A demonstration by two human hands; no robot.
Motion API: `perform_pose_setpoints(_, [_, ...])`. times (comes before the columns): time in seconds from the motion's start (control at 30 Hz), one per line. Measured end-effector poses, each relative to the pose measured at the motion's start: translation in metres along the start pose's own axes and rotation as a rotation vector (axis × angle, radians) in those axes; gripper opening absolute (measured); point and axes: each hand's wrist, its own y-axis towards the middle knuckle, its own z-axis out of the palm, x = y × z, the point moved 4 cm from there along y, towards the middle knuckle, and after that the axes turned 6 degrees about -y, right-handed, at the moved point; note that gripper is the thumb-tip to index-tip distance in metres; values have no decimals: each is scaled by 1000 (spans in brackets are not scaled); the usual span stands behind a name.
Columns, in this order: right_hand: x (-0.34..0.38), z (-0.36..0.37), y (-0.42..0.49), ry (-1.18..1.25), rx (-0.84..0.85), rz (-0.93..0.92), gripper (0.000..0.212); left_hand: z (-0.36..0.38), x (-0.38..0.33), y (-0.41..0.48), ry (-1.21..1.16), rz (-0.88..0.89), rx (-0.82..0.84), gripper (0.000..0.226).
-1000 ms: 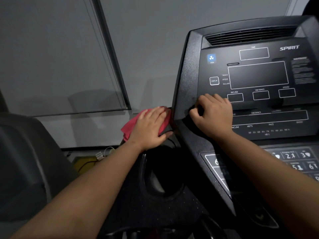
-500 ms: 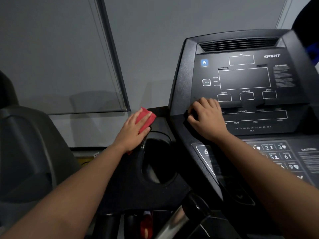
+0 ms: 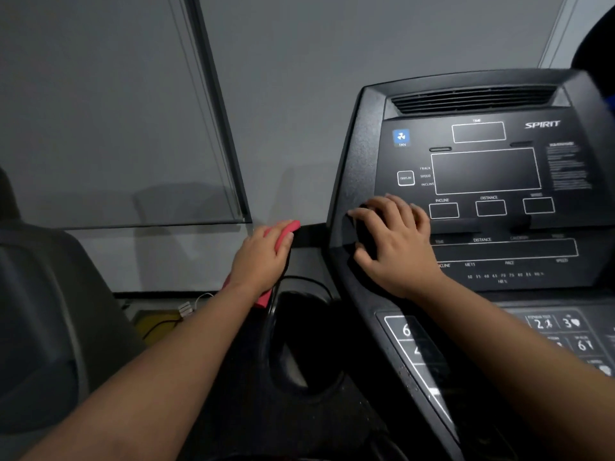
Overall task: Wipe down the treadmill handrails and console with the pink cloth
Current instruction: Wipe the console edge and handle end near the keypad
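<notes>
I see a plain gray wall (image 3: 299,78) behind. My left hand (image 3: 263,261) presses flat on the soft pink cloth (image 3: 287,231), which lies on the black ledge by the round cup hole (image 3: 299,341). My right hand (image 3: 396,244) rests with loose fingers on the smooth black console (image 3: 482,171), holding nothing.

Cloth (image 3: 287,231): mostly hidden under left hand (image 3: 263,261); only pink tip at hand's 1 o'clock and strip at 6 o'clock by wrist show. Right hand (image 3: 396,237): fingers curled over dark ledge on console (image 3: 362,154); what lies beneath too dark to tell. Console cut by frame edge at 3 o'clock. Keypad (image 3: 409,334) likewise cut, few keys readable. Fine print (image 3: 567,168) at console's 3 o'clock blurred, unreadable. Dark shape (image 3: 595,38) at frame's 1 o'clock cut off, unidentifiable. Grey machine (image 3: 40,311) at 9 o'clock cut by edge.
</notes>
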Motion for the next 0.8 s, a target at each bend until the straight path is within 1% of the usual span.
perform_pose_setpoints(0.07, [5, 0, 9, -41, 30, -172, 52, 0, -1, 10, -40, -50, 10, 39])
perform_pose_setpoints(0.13, [16, 4, 27, -87, 71, -333, 48, -2, -6, 16, -23, -87, 17, 35])
perform_pose_setpoints(0.2, [27, 14, 51, -114, 161, -395, 51, -3, -8, 16, -17, -102, 17, 33])
perform_pose_setpoints(0.27, [40, 27, 71, -140, 252, -408, 62, -2, -6, 16, -24, -109, 16, 33])
perform_pose_setpoints(0.3, [44, 32, 74, -162, 230, -409, 63, -2, -4, 16, -29, -115, 10, 34])
perform_pose_setpoints(0.4, [44, 35, 79, -137, 68, -330, 52, -1, -6, 24, -11, -153, 37, 37])
perform_pose_setpoints(0.47, [44, 36, 77, -84, 61, -306, 49, 1, -17, 31, 95, -143, 112, 42])
perform_pose_setpoints(0.5, [44, 36, 77, -68, 48, -304, 48, 3, -28, 34, 162, -105, 140, 42])
perform_pose_setpoints(0.57, [44, 35, 78, -48, 30, -288, 45, 7, -51, 35, 269, -14, 142, 34])
perform_pose_setpoints(0.63, [43, 36, 78, -31, 37, -276, 44, 10, -67, 28, 332, 51, 69, 26])
perform_pose_setpoints(0.67, [43, 37, 77, -25, 37, -272, 44, 12, -69, 23, 323, 87, 9, 24])
perform_pose_setpoints(0.73, [41, 37, 78, -29, 20, -269, 44, 14, -68, 9, 199, 186, -97, 24])
perform_pose_setpoints(0.77, [41, 37, 77, -31, 8, -268, 43, 14, -64, 2, 158, 250, -130, 26])
perform_pose_setpoints(0.8, [40, 37, 78, -29, 2, -263, 42, 15, -58, -5, 168, 307, -120, 32])
